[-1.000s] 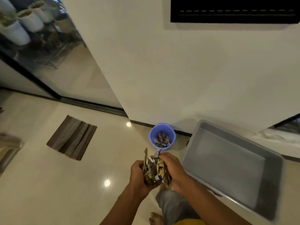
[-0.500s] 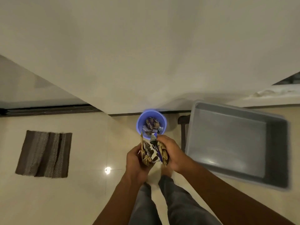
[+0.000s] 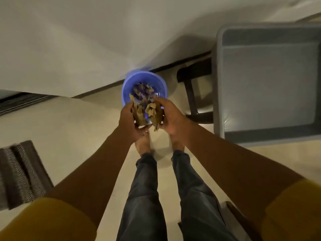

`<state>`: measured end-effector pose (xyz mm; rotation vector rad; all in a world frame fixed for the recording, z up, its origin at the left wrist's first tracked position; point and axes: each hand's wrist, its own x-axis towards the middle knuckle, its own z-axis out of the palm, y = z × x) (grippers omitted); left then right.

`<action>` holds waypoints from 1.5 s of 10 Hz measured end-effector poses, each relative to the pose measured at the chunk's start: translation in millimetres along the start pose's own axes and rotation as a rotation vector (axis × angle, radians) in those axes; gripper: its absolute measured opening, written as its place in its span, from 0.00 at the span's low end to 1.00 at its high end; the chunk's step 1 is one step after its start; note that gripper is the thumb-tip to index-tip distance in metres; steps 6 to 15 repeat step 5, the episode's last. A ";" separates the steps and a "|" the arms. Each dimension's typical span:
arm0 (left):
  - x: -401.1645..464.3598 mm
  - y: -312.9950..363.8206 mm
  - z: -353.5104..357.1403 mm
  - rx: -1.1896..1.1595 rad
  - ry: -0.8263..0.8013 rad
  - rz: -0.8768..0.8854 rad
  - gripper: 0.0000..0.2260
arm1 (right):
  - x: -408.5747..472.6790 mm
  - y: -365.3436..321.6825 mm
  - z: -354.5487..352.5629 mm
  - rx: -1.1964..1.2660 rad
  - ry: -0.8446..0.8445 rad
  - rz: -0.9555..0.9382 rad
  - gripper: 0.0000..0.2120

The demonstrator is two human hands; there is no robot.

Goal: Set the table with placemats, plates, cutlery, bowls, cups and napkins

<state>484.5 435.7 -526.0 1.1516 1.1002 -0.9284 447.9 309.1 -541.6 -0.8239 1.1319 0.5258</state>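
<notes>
My left hand (image 3: 129,121) and my right hand (image 3: 171,116) together grip a crumpled bundle of brown and whitish wrappers (image 3: 147,113) between them. The bundle hangs just above the near rim of a blue plastic bin (image 3: 128,84) that stands on the floor against the wall. Inside the bin lie several purple and brown scraps (image 3: 142,90). No placemats, plates, cutlery, bowls, cups or napkins are in view.
A large grey tray (image 3: 218,84) rests on a dark stool (image 3: 191,94) to the right of the bin. A striped brown mat (image 3: 20,173) lies on the tiled floor at left. My bare feet and legs stand below the hands.
I have stepped closer to the bin, and both hands with the bundle now hang over its near rim. The camera has tilted further down.
</notes>
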 end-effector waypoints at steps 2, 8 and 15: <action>56.5 22.0 -12.1 0.106 -0.060 0.017 0.16 | 40.3 -0.6 18.5 -0.078 0.064 0.132 0.28; 23.4 18.3 -15.5 0.263 -0.054 0.076 0.16 | 10.4 -4.3 -0.7 -0.020 0.121 0.004 0.21; 23.4 18.3 -15.5 0.263 -0.054 0.076 0.16 | 10.4 -4.3 -0.7 -0.020 0.121 0.004 0.21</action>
